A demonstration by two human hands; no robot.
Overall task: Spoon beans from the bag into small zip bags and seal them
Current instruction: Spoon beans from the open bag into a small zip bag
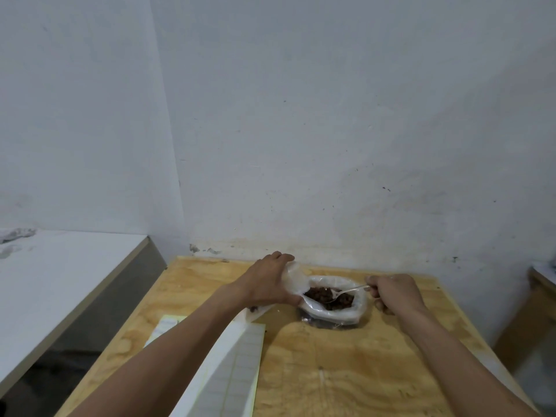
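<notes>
Near the table's far edge, by the wall: left hand (267,281), fingers curled around a small clear zip bag (293,276), holding it tilted just beside the rim of the bean bag. Right hand (391,293), fist closed on the handle of a metal spoon (346,291); spoon bowl lies down among the beans.

Item: bean bag (334,302), translucent plastic, mouth rolled open, standing on the table between the two hands; dark brown beans (329,296) fill it. A few loose beans show beneath the left hand.

Item: plywood table (346,365), pale grain; bare board lies open between the bean bag and the near edge, and to the right of the right hand.

Item: white lined sheets (234,368), partly folded up, on the near left part of the table under the left forearm.

Surroundings: white counter (60,266) off the left edge, with a gap between; scuffed white wall (331,130) just behind the far edge; another wooden piece at far right, apart from the table.
</notes>
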